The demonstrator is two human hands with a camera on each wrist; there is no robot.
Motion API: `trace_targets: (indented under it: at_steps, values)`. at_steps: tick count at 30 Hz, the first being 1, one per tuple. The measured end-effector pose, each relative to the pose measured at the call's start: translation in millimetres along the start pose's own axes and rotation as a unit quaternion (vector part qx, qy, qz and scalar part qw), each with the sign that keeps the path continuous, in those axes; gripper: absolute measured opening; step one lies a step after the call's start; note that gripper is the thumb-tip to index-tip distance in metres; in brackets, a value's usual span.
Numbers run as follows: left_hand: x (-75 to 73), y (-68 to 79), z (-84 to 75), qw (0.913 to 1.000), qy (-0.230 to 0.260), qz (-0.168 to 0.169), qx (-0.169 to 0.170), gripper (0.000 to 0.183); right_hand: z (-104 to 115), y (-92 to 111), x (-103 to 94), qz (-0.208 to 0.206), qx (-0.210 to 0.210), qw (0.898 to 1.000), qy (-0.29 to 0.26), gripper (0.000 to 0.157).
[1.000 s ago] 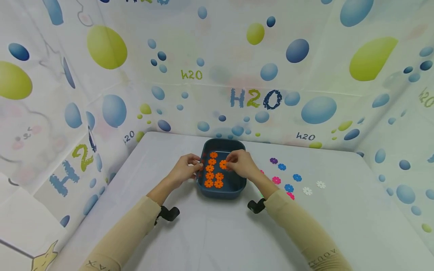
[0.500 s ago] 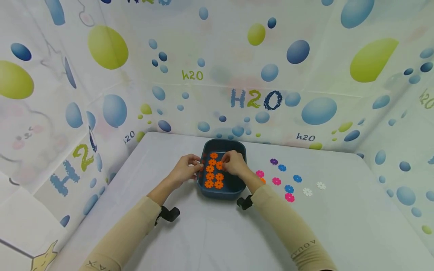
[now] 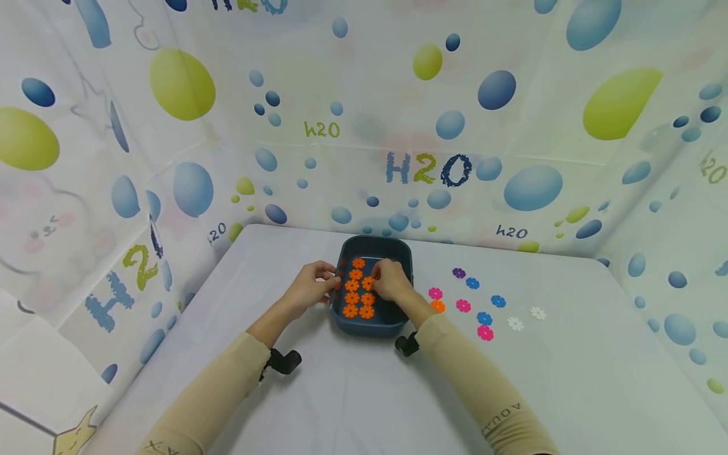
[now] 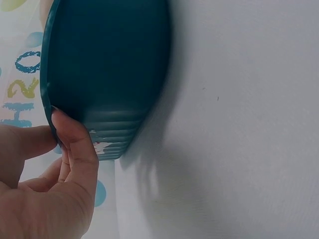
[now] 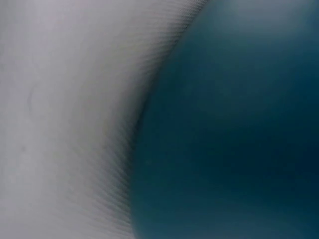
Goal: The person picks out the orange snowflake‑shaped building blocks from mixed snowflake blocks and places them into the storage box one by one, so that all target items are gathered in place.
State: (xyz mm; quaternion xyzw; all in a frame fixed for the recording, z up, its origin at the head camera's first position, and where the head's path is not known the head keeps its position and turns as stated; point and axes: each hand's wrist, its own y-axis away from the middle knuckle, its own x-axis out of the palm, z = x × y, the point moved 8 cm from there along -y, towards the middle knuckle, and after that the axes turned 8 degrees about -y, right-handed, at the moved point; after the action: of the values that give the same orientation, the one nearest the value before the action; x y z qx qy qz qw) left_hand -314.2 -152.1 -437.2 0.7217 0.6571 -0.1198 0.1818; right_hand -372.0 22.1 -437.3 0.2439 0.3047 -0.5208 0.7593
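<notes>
A dark blue-teal plastic basin [image 3: 372, 329] stands on the table, with orange flower-shaped pieces [image 3: 351, 311] laid in two columns inside. My left hand [image 3: 309, 287] grips its left rim; in the left wrist view, thumb and fingers of that hand [image 4: 67, 184] pinch the rim from both sides. Inside the basin, my right hand [image 3: 392, 282] pinches an orange flower piece [image 3: 367, 284] at the top of the shorter column. The right wrist view holds only the blurred outer wall of the basin [image 5: 224, 124]; the right hand is out of that view.
Right of the basin lie loose flower pieces: a purple one [image 3: 459, 273], blue ones [image 3: 498, 301], pink ones [image 3: 463, 306], white ones [image 3: 515, 323] and an orange one [image 3: 437, 306]. A patterned sheet [image 3: 364, 76] hangs behind the white-covered table [image 3: 569, 379].
My right hand has moved left and slightly nearer with the orange flower piece, bringing it to the top of the shorter column. My left hand has kept its place on the rim.
</notes>
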Motion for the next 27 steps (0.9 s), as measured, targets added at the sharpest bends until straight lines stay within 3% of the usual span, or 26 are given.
trace_targets:
  at_steps: [12,17,21,27]
  values:
    - [1.1,-0.8,-1.8,1.0000,-0.004,0.000,0.001,0.034,-2,0,2.5,-0.002,0.003,1.000,0.027,0.004]
    - [0.9,-1.4,-0.8,1.0000,-0.005,-0.002,-0.002,0.031,8,3,-2.8,-0.019,-0.043,0.999,0.018,0.009]
    - [2.5,-2.0,-0.9,1.0000,-0.005,0.003,0.001,0.031,21,15,-14.5,-0.036,-0.088,0.995,-0.007,0.022]
    - [0.0,-0.5,-4.1,0.9999,-0.014,0.001,0.010,0.033,32,35,-37.6,-0.021,-0.129,0.991,-0.027,0.027]
